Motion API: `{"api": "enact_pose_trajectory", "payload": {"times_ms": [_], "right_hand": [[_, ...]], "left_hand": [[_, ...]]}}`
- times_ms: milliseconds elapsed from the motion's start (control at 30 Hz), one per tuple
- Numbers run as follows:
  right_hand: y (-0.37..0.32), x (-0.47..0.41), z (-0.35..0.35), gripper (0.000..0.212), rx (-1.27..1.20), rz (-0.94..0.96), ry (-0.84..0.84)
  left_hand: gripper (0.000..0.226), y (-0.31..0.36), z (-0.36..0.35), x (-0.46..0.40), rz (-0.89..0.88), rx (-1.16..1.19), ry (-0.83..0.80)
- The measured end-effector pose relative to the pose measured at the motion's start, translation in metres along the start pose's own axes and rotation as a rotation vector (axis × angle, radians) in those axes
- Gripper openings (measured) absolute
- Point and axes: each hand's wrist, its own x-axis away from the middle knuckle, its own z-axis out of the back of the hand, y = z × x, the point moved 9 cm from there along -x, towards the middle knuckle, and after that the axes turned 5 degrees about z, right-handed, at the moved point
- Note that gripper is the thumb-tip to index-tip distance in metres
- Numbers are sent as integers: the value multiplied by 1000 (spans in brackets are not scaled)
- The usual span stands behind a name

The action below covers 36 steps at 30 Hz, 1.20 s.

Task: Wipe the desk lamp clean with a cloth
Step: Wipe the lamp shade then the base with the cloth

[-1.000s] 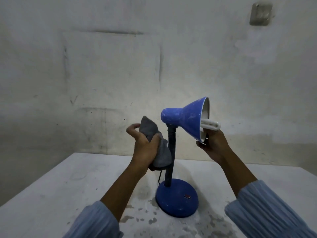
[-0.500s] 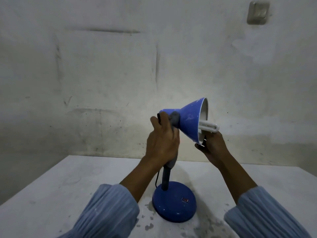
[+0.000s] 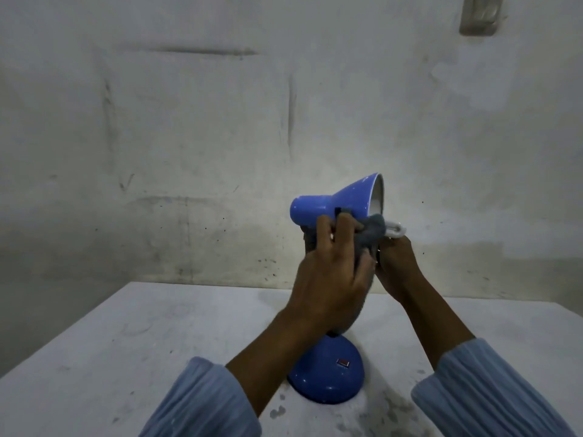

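The grey cloth (image 3: 373, 231), clamped in the left hand (image 3: 331, 272), had been swept from the neck along the blue shade (image 3: 344, 200) to its rim. The rim was gripped underneath by the right hand (image 3: 399, 266), so the shade's lower side was likely done.

**Both hands raised, close together**

Left hand (image 3: 328, 272): raised at centre of view, back of hand toward the camera, forearm rising from the lower left out of a light blue sleeve (image 3: 205, 402). Fingers curled, gripping a grey cloth (image 3: 375, 231) bunched at the fingertips and trailing down past the palm.

Right hand (image 3: 396, 266): raised just beside the left, nearly touching it, partly hidden behind the cloth. Fingers curled upward; what they grip cannot be made out. Forearm rises from the lower right, sleeve pushed back above the wrist.
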Motion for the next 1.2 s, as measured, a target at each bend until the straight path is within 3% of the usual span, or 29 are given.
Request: {"api": "enact_pose_trajectory", "payload": {"times_ms": [133,167,333,400,533,733,833,967,1133,1200], "right_hand": [[-1,1,5,24,-18,2,56],[0,1,6,22,-19,5,60],[3,0,6,31,-42,-5,37],[1,1,6,30,-43,-21,45],[-3,3,3,21,-13,-31,20],[-2,4,3,27,-19,-9,9],[-3,3,5,12,-7,-39,58],[-7,4,2,12,0,-38,45],[-11,6,-3,16,-2,-3,23],[-11,6,-3,17,-2,-7,39]], "left_hand": [[28,-50,20,-25,342,10,48],[28,-51,22,-29,340,5,46],[25,12,26,-36,-84,28,17],[20,8,32,-47,-50,15,42],[10,-34,40,-64,219,-89,34],[20,20,34,-68,-41,-57,-22],[15,14,34,-85,57,-114,-57],[17,-11,41,-102,253,-306,-133],[13,18,39,-122,233,-93,-224],[16,21,32,-130,241,-141,-244]]}}
